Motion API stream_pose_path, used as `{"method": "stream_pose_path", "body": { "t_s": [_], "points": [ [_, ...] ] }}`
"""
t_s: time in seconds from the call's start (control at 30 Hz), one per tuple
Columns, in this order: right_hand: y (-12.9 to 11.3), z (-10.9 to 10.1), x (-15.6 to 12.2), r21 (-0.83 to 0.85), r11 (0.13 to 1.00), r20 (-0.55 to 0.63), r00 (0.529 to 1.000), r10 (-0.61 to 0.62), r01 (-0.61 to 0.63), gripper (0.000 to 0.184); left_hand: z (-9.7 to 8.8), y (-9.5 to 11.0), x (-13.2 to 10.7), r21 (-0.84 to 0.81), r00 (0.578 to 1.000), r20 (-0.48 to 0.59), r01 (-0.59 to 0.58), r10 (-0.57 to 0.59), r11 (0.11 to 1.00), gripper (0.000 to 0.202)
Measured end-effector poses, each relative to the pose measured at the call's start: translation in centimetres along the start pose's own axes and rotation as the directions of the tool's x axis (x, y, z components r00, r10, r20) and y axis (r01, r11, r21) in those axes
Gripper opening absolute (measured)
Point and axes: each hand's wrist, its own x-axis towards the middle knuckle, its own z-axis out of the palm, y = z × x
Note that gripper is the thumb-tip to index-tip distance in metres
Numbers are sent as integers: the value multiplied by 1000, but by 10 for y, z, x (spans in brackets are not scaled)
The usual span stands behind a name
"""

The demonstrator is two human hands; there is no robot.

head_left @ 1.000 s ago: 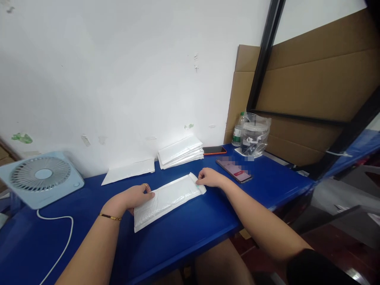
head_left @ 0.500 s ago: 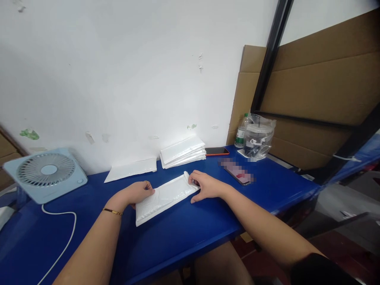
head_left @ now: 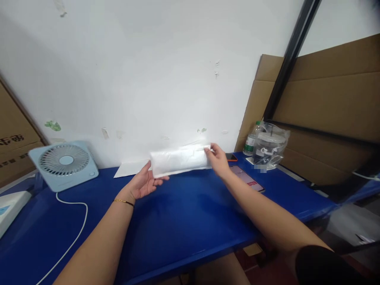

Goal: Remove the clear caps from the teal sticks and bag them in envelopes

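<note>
A white padded mailer (head_left: 179, 160) is held up off the blue table (head_left: 184, 217), tilted toward me, between both hands. My left hand (head_left: 144, 182) supports its left end from below with curled fingers; a ring and a thin bracelet show on that arm. My right hand (head_left: 217, 157) pinches the mailer's right end, near its flap. The stack of other mailers is hidden behind the lifted one.
A flat white mailer (head_left: 130, 168) lies by the wall. A pale blue fan (head_left: 64, 162) with a white cable (head_left: 75, 233) stands left. Two phones (head_left: 249, 179) lie right, near a bottle (head_left: 249, 141) and a bagged cup (head_left: 269, 147). Cardboard sheets (head_left: 326, 95) lean at right.
The mailer lay flat on the table under both hands; now both hands have lifted it and carried it toward the wall. The camera has turned left.
</note>
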Motion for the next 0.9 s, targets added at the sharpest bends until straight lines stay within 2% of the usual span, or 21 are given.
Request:
{"method": "stream_pose_path", "body": {
  "t_s": [0.03,0.1,0.13,0.2,0.27,0.33,0.43,0.5,0.57,0.6,0.63,0.67,0.7,0.73,0.77,0.8,0.9],
  "points": [
    [4,-1,21,-63,998,-46,999,-3,0,38,3,2,0,-100,998,5,-59,60,993,55],
    [14,-4,62,-312,947,-122,992,37,-74,37,3,5,3,-222,989,-30,-149,146,964,57],
    [20,-5,81,-468,871,-134,986,97,-149,36,2,6,4,-261,983,-75,-179,164,949,54],
    [31,-7,108,-553,808,-142,978,151,-205,30,-6,6,9,-328,963,-220,-225,157,917,45],
    [41,-8,122,-608,760,-144,973,179,-230,28,-15,4,14,-406,908,-407,-283,105,869,35],
    [46,-7,126,-652,722,-139,973,184,-229,32,-22,2,17,-476,836,-548,-329,17,815,27],
    [41,5,119,-716,676,-129,985,118,-174,36,-28,0,17,-524,760,-643,-341,-99,780,26],
    [28,24,108,-773,634,-48,998,-34,-16,34,-30,1,17,-525,725,-674,-334,-143,783,32],
    [14,55,90,-752,603,193,963,-185,267,32,-30,1,16,-523,695,-698,-331,-172,785,40],
    [8,74,77,-675,609,377,904,-201,417,32,-30,2,16,-520,684,-707,-332,-178,787,43],
    [3,96,64,-579,618,549,815,-186,532,35,-30,2,16,-517,678,-712,-333,-180,788,47],
    [1,118,50,-511,621,666,730,-152,595,40,-30,2,16,-514,676,-715,-334,-179,790,50],
    [1,140,36,-478,607,737,666,-118,635,45,-30,2,15,-513,676,-715,-336,-177,790,52],
    [2,160,24,-493,576,763,642,-73,652,49,-31,2,15,-513,678,-714,-338,-174,789,54],
    [4,178,14,-552,527,752,659,-19,645,49,-31,2,15,-515,682,-711,-341,-171,786,54],
    [7,193,7,-623,475,717,696,29,622,44,-32,2,14,-518,685,-709,-346,-167,782,55],
    [11,214,2,-665,452,692,717,76,594,28,-33,1,15,-526,685,-712,-374,-154,764,52]
  ]
}}
